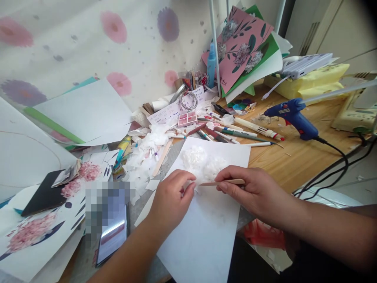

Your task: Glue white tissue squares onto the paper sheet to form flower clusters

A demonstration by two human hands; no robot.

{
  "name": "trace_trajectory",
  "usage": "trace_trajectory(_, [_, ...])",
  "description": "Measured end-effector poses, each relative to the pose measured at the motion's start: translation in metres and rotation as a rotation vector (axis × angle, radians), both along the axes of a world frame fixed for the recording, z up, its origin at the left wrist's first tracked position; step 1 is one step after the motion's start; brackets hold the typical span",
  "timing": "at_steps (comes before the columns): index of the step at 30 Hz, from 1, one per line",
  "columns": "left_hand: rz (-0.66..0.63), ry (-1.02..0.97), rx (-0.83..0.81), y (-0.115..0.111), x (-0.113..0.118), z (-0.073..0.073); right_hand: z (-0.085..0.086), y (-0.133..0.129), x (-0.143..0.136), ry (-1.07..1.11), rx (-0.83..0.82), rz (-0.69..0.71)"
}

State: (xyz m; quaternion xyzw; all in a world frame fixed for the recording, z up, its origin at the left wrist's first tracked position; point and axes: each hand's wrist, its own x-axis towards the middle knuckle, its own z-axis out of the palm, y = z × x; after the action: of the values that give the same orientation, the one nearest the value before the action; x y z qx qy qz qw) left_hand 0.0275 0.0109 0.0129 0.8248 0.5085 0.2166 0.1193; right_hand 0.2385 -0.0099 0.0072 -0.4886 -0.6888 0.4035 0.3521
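A white paper sheet (pixel 206 228) lies on the table with two fluffy white clusters, one at the upper left (pixel 194 156) and one at the right (pixel 214 167). My right hand (pixel 246 186) holds a thin wooden stick (pixel 209 183) between thumb and fingers, its tip pointing left, just below the right cluster. My left hand (pixel 175 194) is over the sheet's left edge, thumb and fingertips drawn close together near the stick's tip. Whatever is between those fingertips is too small to make out.
White scraps (pixel 141 169), a flat wooden stick (pixel 162 158) and markers (pixel 235 131) lie beyond the sheet. A blue glue gun (pixel 294 118) with a black cable is at the right. A phone (pixel 113 236) and flower-decorated papers (pixel 76 200) lie at the left.
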Motion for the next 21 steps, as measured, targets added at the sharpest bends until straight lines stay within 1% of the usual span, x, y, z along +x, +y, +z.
trace_trajectory(4, [0.025, -0.074, 0.069, 0.001, -0.020, -0.005, -0.003, -0.001, -0.004, 0.027, -0.055, 0.002])
trace_trajectory(6, [0.038, -0.078, 0.044, 0.000, -0.029, -0.009, -0.005, -0.002, -0.006, 0.032, -0.082, -0.008])
trace_trajectory(8, [0.028, -0.068, 0.010, -0.001, -0.034, -0.013, -0.007, -0.003, -0.007, 0.015, -0.068, -0.008])
trace_trajectory(11, [-0.015, -0.042, -0.016, -0.003, -0.037, -0.016, -0.010, -0.007, -0.007, -0.076, 0.079, 0.059])
trace_trajectory(15, [-0.085, 0.025, -0.036, -0.003, -0.036, -0.013, -0.009, -0.013, -0.007, -0.310, 0.413, 0.250])
trace_trajectory(17, [-0.120, 0.061, -0.040, -0.004, -0.034, -0.011, -0.006, -0.014, -0.007, -0.395, 0.540, 0.339])
trace_trajectory(19, [-0.161, 0.098, -0.042, -0.005, -0.032, -0.009, -0.004, -0.014, -0.006, -0.450, 0.620, 0.402])
trace_trajectory(21, [-0.194, 0.134, -0.040, -0.006, -0.030, -0.007, -0.004, -0.013, -0.005, -0.479, 0.645, 0.416])
